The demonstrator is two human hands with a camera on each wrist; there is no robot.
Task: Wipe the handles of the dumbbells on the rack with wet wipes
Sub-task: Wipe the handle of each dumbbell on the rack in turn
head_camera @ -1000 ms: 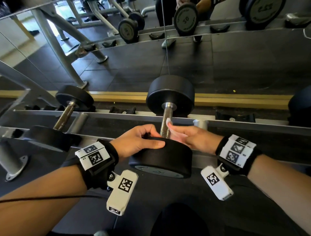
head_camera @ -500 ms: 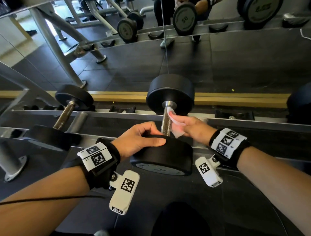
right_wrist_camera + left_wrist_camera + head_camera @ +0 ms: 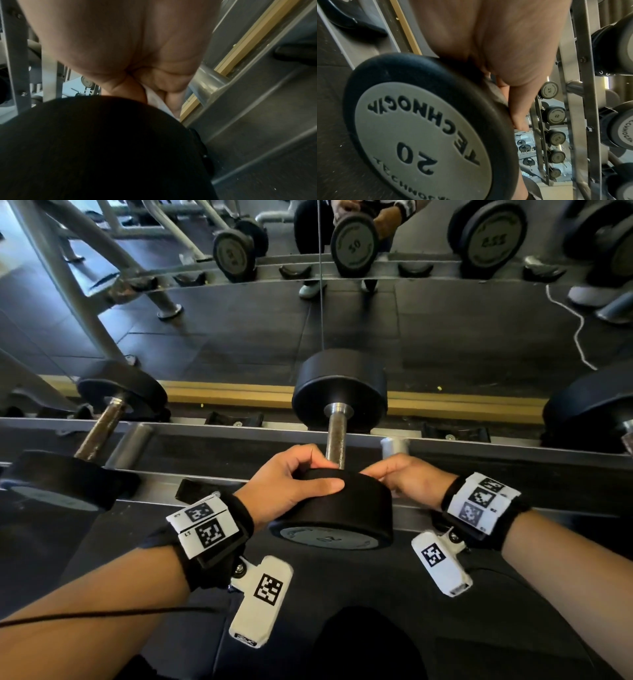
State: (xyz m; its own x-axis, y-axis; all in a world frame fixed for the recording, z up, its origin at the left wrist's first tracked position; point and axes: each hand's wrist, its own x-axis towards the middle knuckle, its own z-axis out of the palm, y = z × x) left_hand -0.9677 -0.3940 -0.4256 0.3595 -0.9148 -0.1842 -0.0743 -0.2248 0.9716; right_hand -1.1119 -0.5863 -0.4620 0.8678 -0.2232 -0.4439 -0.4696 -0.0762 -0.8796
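A black 20 dumbbell (image 3: pixel 330 508) lies across the rack (image 3: pixel 205 433) in the middle of the head view, its steel handle (image 3: pixel 335 436) pointing away from me. My left hand (image 3: pixel 291 484) grips the near head (image 3: pixel 419 135), thumb along its top edge and fingers curled over the inner face. My right hand (image 3: pixel 404 477) sits low at the right of the near head, beside the handle's base. It pinches a white wet wipe (image 3: pixel 156 102), seen only in the right wrist view behind the black head (image 3: pixel 102 148).
A second dumbbell (image 3: pixel 92 440) with a rusty handle lies on the rack at the left, and another (image 3: pixel 596 412) shows at the right edge. A mirror (image 3: pixel 308 320) behind the rack reflects more dumbbells. Lower rack tiers with dumbbells (image 3: pixel 554 115) appear in the left wrist view.
My right hand has slid with the wipe from the far end of the handle down to its near base. The left hand has kept its grip on the near head.
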